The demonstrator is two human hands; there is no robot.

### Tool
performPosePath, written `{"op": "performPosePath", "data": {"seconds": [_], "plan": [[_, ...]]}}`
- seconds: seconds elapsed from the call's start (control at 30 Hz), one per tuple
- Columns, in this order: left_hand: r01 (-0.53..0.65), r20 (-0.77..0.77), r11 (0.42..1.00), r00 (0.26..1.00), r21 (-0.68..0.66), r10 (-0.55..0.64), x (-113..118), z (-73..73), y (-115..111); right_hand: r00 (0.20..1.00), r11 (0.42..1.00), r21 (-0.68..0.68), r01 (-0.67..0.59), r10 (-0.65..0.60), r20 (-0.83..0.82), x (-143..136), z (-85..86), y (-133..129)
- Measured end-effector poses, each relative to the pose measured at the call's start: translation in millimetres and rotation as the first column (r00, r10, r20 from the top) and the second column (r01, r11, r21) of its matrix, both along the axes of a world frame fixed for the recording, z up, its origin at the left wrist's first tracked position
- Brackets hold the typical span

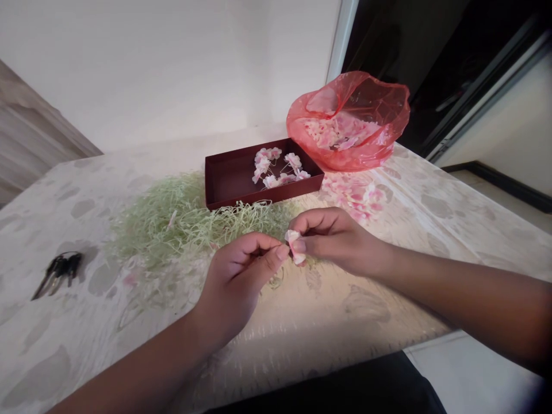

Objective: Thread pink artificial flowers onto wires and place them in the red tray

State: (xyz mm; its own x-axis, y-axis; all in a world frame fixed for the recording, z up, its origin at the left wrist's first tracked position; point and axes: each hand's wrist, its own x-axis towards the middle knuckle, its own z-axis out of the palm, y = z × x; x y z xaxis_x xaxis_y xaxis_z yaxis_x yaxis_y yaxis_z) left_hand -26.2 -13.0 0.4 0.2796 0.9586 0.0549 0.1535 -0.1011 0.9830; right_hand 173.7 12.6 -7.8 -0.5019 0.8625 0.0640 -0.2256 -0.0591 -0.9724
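Note:
Between the fingertips of my right hand [332, 238] is a small white and pink flower [295, 247]. My left hand [241, 276] meets it from the left, thumb and forefinger pinched at the flower's edge; whatever thin part they hold is too small to make out. Just beyond the hands lies a loose heap of pale green stems [172, 221]. A dark red open box [233, 172] stands behind the heap, with several white and pink flowers [272, 181] on thin stems in its right part.
A red plastic bag [388, 138] full of pink petals stands at the back right. Pink petals [357, 195] lie in front of it. Keys [60, 271] rest on the patterned tablecloth [353, 316] at the left.

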Motion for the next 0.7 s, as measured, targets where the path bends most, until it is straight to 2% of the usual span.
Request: {"op": "performPosePath", "data": {"seconds": [0.2, 0.47, 0.7], "plan": [[0.002, -0.036, 0.998, 0.999, 0.059, 0.001, -1.1, 1.6, -1.0, 0.999, 1.0, 0.02, 0.024, -0.024, 0.038, -3.5, 3.9, -3.3], [0.056, -0.103, 0.978, 0.994, 0.202, -0.036, -5.4, 2.7, -2.2, 1.0, 1.0, 0.004, 0.01, -0.011, 0.03, -4.0, 4.9, -6.0], [0.086, -0.181, 0.97, 0.982, 0.228, -0.045, -6.4, 4.0, -2.0, 0.997, 1.0, 0.0, -0.008, 0.008, 0.071, -1.8, 1.3, -4.6]]}}
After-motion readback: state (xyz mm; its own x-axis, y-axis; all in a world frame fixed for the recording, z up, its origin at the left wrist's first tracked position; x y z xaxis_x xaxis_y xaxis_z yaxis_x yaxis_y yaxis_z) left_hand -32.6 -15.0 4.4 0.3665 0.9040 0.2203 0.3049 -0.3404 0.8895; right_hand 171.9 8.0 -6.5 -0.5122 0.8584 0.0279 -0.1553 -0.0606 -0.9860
